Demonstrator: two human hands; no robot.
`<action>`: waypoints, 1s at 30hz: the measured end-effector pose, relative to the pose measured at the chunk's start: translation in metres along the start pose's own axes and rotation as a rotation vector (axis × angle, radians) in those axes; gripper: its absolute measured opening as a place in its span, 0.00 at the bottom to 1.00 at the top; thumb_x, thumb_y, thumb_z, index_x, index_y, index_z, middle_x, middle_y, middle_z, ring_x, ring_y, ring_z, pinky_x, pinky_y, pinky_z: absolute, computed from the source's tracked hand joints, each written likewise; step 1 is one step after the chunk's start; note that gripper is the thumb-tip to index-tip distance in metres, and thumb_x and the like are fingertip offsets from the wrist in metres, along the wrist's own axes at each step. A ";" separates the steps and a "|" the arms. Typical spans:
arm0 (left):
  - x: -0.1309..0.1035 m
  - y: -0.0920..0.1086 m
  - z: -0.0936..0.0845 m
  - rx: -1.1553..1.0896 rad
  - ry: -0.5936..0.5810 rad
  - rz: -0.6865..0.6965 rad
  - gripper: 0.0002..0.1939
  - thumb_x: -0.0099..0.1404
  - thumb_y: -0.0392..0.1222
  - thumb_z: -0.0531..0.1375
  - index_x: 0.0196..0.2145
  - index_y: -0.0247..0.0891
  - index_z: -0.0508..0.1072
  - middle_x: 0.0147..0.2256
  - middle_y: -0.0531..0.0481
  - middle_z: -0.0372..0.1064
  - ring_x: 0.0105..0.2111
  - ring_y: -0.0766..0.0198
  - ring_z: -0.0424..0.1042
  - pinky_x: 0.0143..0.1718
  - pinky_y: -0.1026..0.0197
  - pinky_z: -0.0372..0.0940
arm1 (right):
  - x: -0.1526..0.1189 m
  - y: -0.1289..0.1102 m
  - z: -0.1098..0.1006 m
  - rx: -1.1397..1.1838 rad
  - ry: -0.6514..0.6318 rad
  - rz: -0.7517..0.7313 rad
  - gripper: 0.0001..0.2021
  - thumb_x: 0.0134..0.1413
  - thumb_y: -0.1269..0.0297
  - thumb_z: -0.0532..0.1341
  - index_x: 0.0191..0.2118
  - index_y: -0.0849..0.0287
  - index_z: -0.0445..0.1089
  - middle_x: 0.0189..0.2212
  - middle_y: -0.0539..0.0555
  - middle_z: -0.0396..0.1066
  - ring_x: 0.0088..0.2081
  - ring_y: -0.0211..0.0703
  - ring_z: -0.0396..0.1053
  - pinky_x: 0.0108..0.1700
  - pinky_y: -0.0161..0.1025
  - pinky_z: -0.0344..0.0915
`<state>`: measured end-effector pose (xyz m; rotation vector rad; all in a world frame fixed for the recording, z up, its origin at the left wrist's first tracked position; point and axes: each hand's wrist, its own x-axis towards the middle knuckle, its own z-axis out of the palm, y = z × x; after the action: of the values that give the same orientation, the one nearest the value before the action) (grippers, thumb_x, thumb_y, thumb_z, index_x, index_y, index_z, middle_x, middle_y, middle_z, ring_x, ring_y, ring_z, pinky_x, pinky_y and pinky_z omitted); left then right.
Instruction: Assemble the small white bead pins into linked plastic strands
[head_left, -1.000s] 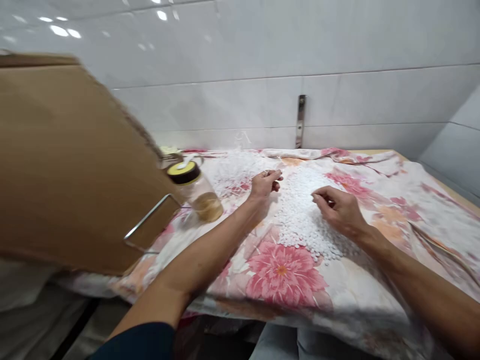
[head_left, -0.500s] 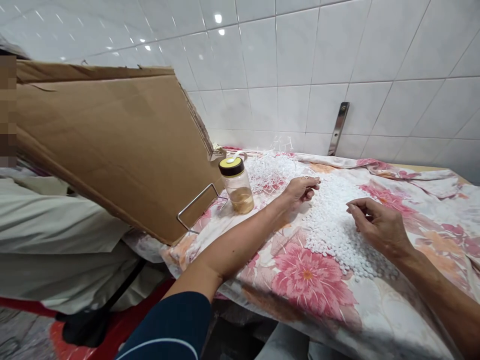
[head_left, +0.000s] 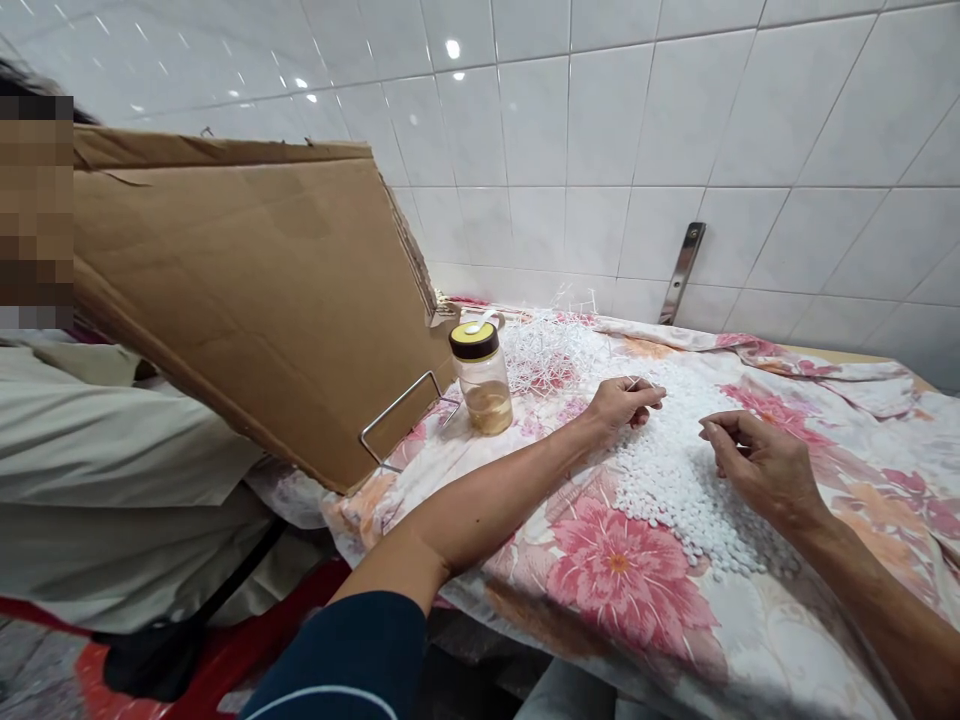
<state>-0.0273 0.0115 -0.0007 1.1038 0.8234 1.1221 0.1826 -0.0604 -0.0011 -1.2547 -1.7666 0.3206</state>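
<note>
Small white pieces (head_left: 675,500) lie in a broad heap on the flowered cloth (head_left: 525,590). Over the heap's left edge is my left hand (head_left: 626,402), its fingers pinched on something thin and pale that I cannot make out. My right hand (head_left: 765,462) hovers above the right side of the heap, thumb and forefinger pressed together; whatever they hold is too small to name. The two hands are apart. Behind my left hand lies a tangle of thin white sticks (head_left: 551,350).
A jar (head_left: 484,385) with a yellow and black lid stands left of the tangle, beside a bent metal wire stand (head_left: 397,410). A large cardboard sheet (head_left: 262,290) leans at the left, with a person (head_left: 112,480) behind it. A metal strip (head_left: 684,272) rests against the tiled wall.
The view has shifted slightly. My left hand has moved a little to the right, closer to my right hand, which keeps its pinched pose.
</note>
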 end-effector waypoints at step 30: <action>-0.009 -0.005 0.008 0.013 -0.047 -0.007 0.24 0.49 0.55 0.75 0.30 0.33 0.73 0.32 0.50 0.74 0.20 0.74 0.64 0.23 0.66 0.57 | 0.006 -0.004 0.000 -0.005 -0.027 -0.059 0.09 0.65 0.58 0.62 0.41 0.56 0.76 0.32 0.54 0.78 0.28 0.43 0.73 0.30 0.39 0.71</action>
<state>-0.0213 0.0004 -0.0039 1.1329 0.7980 1.0822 0.1800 -0.0573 0.0044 -1.2042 -1.8244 0.3006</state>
